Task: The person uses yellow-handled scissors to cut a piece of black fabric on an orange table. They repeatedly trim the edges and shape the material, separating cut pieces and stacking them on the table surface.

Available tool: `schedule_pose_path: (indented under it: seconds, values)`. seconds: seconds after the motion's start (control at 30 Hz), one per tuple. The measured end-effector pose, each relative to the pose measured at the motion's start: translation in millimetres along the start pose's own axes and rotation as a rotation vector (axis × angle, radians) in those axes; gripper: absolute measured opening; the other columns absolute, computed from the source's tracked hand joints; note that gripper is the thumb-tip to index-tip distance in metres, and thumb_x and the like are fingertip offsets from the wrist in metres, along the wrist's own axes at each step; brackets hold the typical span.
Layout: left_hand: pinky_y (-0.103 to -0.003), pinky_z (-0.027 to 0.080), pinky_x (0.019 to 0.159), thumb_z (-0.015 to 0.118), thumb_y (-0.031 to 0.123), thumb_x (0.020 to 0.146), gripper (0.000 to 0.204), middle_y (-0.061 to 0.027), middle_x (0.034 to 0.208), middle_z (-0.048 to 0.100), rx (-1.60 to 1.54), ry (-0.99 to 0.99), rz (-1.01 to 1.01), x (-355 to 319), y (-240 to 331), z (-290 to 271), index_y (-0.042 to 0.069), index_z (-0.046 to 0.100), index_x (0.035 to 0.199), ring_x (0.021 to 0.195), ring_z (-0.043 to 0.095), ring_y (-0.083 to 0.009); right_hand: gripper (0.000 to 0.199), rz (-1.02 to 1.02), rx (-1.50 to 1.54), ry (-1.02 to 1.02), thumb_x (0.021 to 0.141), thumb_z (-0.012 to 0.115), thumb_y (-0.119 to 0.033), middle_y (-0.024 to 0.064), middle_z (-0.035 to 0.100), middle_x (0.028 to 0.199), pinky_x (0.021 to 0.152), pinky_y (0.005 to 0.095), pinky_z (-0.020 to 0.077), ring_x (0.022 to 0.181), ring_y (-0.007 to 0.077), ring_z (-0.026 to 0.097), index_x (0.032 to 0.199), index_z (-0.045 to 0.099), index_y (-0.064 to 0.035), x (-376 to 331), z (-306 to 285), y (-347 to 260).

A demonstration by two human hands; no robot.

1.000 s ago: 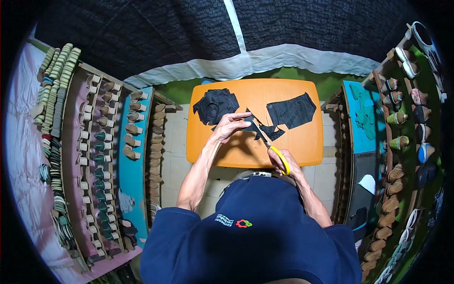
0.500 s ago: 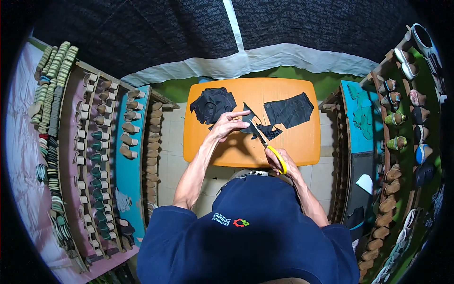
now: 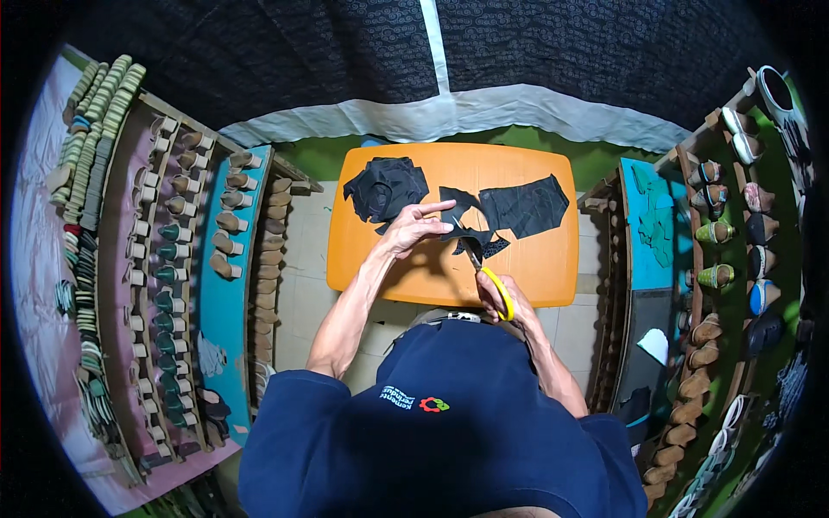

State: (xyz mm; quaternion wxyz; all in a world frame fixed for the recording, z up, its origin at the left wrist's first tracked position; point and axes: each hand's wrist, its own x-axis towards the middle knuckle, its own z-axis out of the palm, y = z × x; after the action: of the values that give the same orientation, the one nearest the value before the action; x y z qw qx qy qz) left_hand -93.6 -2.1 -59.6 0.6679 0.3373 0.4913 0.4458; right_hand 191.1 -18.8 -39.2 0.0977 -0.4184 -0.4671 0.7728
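Note:
My left hand (image 3: 413,231) is over the middle of the orange table, its thumb and fingers pinching a piece of black fabric (image 3: 458,196). In my right hand (image 3: 496,299), near the table's front edge, are scissors with yellow handles (image 3: 501,287). Their blades point away from me and lie at the held fabric, which partly covers them. A black scrap with a patterned surface (image 3: 496,248) shows just beyond the scissors. To the left is a crumpled heap of black fabric (image 3: 385,190), and a flatter black fabric piece (image 3: 525,207) lies to the right.
The orange table (image 3: 544,268) has rounded corners. Racks of shoe lasts (image 3: 177,274) stand on the left, with striped rolls (image 3: 117,104) at their outer side. More lasts and shoes (image 3: 715,231) line the right. A dark patterned curtain (image 3: 553,52) hangs behind the table.
The held black fabric has shifted and now spreads wider around the blades. My right hand and the scissors have moved slightly left. The whole view has shifted a little.

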Motion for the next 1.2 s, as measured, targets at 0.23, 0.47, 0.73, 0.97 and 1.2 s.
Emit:
schedule_pose_path:
  seconds: [0.23, 0.47, 0.73, 0.97, 1.2]
  values:
    - [-0.022, 0.055, 0.077, 0.074, 0.002, 0.084, 0.059, -0.0026, 0.092, 0.072, -0.043, 0.042, 0.003, -5, 1, 11, 0.004, 0.054, 0.139, 0.080, 0.067, -0.0071, 0.057, -0.032, -0.035, 0.011, 0.092, 0.060, -0.062, -0.0027, 0.043, 0.048, 0.036, 0.0239, 0.0348, 0.036, 0.0074, 0.042, 0.064, 0.045, -0.0141, 0, -2, 3]
    - [-0.022, 0.053, 0.077, 0.077, 0.004, 0.083, 0.054, -0.0039, 0.099, 0.071, -0.087, 0.096, 0.032, -4, 3, 17, 0.004, 0.059, 0.134, 0.085, 0.065, -0.0068, 0.055, -0.057, -0.069, 0.025, 0.093, 0.060, -0.059, -0.0031, 0.043, 0.047, 0.035, 0.0225, 0.0348, 0.036, 0.0062, 0.043, 0.064, 0.045, -0.0147, -4, -1, 2]
    - [-0.021, 0.053, 0.076, 0.076, 0.005, 0.084, 0.054, -0.0031, 0.091, 0.072, -0.032, 0.053, 0.031, -7, -2, 14, 0.005, 0.059, 0.135, 0.080, 0.065, -0.0066, 0.054, 0.014, 0.003, 0.026, 0.094, 0.060, -0.059, -0.0041, 0.041, 0.053, 0.038, 0.0250, 0.0323, 0.041, 0.0066, 0.039, 0.066, 0.045, -0.0152, -3, 2, 3]
    - [-0.022, 0.054, 0.079, 0.074, 0.003, 0.084, 0.053, -0.0031, 0.093, 0.071, -0.131, 0.135, 0.044, -12, -3, 16, 0.004, 0.059, 0.134, 0.080, 0.065, -0.0069, 0.053, -0.006, -0.066, -0.003, 0.095, 0.057, -0.058, -0.0041, 0.041, 0.054, 0.038, 0.0241, 0.0336, 0.042, 0.0059, 0.039, 0.067, 0.046, -0.0143, -4, -1, 6]
    - [-0.021, 0.052, 0.073, 0.075, 0.002, 0.081, 0.055, -0.0016, 0.087, 0.070, -0.052, 0.065, 0.053, -11, 2, 16, 0.002, 0.059, 0.134, 0.074, 0.063, -0.0062, 0.054, -0.038, -0.031, -0.037, 0.099, 0.051, -0.055, -0.0011, 0.041, 0.054, 0.041, 0.0273, 0.0355, 0.043, 0.0094, 0.040, 0.073, 0.049, -0.0086, -9, 1, 5]
